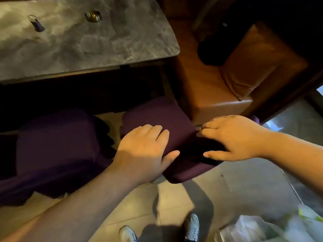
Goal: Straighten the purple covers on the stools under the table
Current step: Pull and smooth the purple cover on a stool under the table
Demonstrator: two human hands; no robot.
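Observation:
Two stools with purple covers stand half under the grey stone table (104, 49). The right stool's cover (157, 116) lies fairly smooth on top. My left hand (145, 149) rests flat on its front left part, fingers spread, thumb hooked over the front edge. My right hand (234, 137) lies on the cover's right corner, fingertips pressing into the fabric at the side; whether it pinches the cloth is hidden. The left stool's cover (56, 145) is wrinkled and hangs loose down its front.
A brown leather seat (244, 70) stands right behind the right stool. Two small objects (92, 15) sit on the table. Crumpled plastic bags (262, 227) lie on the tiled floor at the lower right, and my shoes (192, 226) are at the bottom.

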